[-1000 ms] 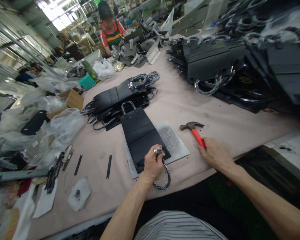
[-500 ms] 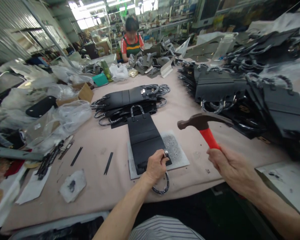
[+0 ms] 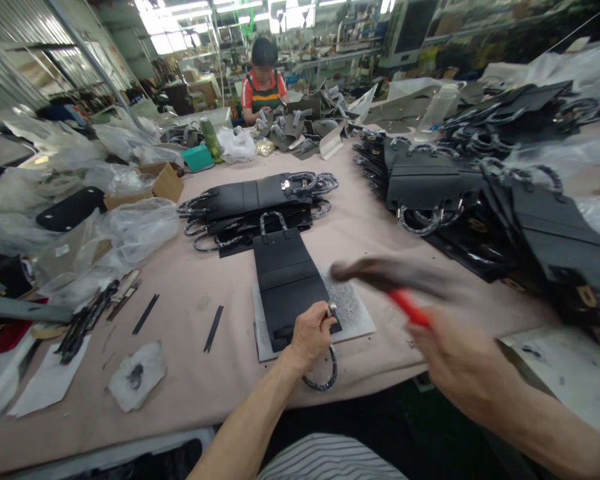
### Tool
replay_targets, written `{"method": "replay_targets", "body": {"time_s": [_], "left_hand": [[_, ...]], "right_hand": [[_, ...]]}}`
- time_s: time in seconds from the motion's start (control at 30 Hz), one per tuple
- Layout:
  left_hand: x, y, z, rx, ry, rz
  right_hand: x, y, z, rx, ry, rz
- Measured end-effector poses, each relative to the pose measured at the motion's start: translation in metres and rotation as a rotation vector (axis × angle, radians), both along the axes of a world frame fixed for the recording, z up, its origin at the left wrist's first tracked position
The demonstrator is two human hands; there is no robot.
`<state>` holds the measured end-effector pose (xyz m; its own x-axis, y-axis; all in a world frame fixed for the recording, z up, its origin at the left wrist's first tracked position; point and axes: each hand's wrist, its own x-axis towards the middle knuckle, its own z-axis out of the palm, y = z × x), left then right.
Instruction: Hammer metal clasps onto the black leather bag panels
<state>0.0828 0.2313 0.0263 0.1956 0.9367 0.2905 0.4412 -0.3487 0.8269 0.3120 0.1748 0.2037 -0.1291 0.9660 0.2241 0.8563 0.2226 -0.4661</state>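
Note:
My left hand (image 3: 310,331) is closed around a short metal punch (image 3: 331,309), holding it upright near the right edge of a black bag panel (image 3: 293,283). The panel lies flat over a pale, pitted slab (image 3: 363,319). One wrapped handle (image 3: 273,217) sticks out at the panel's far end, another wrapped handle (image 3: 321,385) loops out beside my left wrist. In my right hand (image 3: 455,353) is a claw hammer (image 3: 410,308) with a red grip, blurred by motion. Its head is above and right of the punch, apart from it.
Stacked black bag panels (image 3: 260,197) lie beyond the slab, and larger piles (image 3: 430,167) are on the right. Two thin black strips (image 3: 214,328) and a crumpled white sheet (image 3: 137,377) are on the left. Across the table sits a co-worker (image 3: 264,90).
My right hand has swung the hammer down and to the left, closer to the punch. My left hand holds the punch in the same place on the panel.

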Motion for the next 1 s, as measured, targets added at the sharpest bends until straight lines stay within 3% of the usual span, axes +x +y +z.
{"method": "replay_targets", "body": {"time_s": [0.1,0.33,0.47,0.57,0.67,0.73,0.8,0.9,1.0], "left_hand": [[-0.002,0.0,-0.001,-0.003,-0.013,-0.012],[-0.003,0.001,0.002,-0.015,-0.01,-0.033],[-0.003,0.003,0.0,0.017,-0.003,-0.028],[-0.005,0.003,0.0,0.014,0.007,-0.037],[-0.005,0.002,0.003,-0.012,0.028,-0.055],[-0.003,0.001,0.005,-0.045,0.011,-0.059],[-0.001,0.003,0.007,-0.1,-0.077,-0.02],[-0.008,0.014,0.011,-0.232,-0.39,0.201],[-0.041,0.03,0.024,-0.314,-0.596,0.399]], "right_hand": [[0.009,0.006,-0.03,-0.175,-0.154,0.105],[0.053,0.046,-0.105,-0.426,-0.033,-0.104],[0.052,0.067,-0.148,-0.363,-0.118,-0.231],[0.023,0.067,-0.159,-0.126,-0.118,-0.149],[-0.022,0.058,-0.166,0.109,-0.058,0.128],[-0.048,0.052,-0.175,0.133,-0.037,0.233],[-0.063,0.046,-0.186,0.113,-0.046,0.237],[-0.065,0.042,-0.198,0.082,-0.056,0.223],[-0.059,0.042,-0.198,0.062,-0.048,0.238]]}}
